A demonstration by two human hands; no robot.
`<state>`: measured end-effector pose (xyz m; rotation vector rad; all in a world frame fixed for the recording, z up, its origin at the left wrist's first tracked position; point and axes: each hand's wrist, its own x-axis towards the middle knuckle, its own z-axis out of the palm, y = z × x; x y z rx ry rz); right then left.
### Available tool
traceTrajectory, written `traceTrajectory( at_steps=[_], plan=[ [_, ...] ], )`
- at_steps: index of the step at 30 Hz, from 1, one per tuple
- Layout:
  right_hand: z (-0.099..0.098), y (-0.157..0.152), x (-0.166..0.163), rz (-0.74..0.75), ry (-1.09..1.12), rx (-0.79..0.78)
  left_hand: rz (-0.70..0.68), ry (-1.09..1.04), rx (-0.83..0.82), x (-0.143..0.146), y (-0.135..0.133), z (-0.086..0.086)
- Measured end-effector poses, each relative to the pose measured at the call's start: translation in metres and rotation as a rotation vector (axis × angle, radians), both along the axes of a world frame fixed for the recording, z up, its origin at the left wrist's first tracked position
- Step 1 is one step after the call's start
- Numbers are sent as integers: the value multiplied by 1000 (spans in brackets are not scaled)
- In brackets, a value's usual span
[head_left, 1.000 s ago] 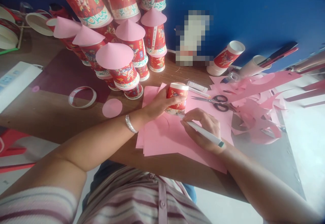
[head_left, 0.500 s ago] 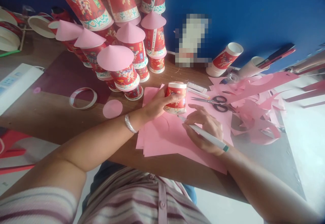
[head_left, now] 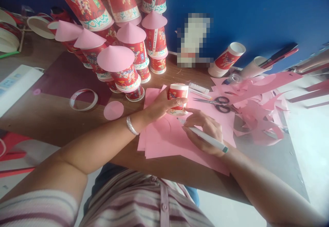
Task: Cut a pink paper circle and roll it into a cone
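My left hand is wrapped round a red patterned paper cup, which stands on a stack of pink paper. A drawn curved line shows on the sheet just below the cup. In my right hand is a white marker with a green end, its tip low over the paper by the cup's base. My right index finger reaches to the cup's lower edge. Scissors with dark handles lie on the paper to the right of the cup.
Stacked red cups with pink paper cones rise at the back left. A pink paper disc and a cut cup ring lie left of my arm. Pink scraps heap at the right. Another cup and a pen holder stand by the blue wall.
My right hand has shifted slightly left with the marker, and its index finger now reaches the cup. My left hand stays on the cup.
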<state>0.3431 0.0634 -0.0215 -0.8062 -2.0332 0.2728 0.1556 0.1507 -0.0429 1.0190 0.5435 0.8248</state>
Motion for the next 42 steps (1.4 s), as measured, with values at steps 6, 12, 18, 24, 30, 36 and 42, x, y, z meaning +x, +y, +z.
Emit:
traceTrajectory(
  at_steps=[6,12,18,24,30,36,42],
  plan=[
    [7,-2,4,-118,-45,-22,80,-21,-15,2,-2,7],
    [6,-1,3,-125,-52,-52,68,-21,-32,1,-2,6],
    [4,0,2,-122,-50,-44,70,-31,-29,1,0,1],
    [2,1,3,-155,-49,-39,66,-26,-20,0,0,1],
    [9,0,4,-182,-86,-60,70,-26,-37,0,0,1],
    [17,-3,2,-148,-113,-46,62,-55,-58,0,-2,4],
    [7,-1,-1,-131,-54,4,70,-25,-47,0,-1,1]
  ],
)
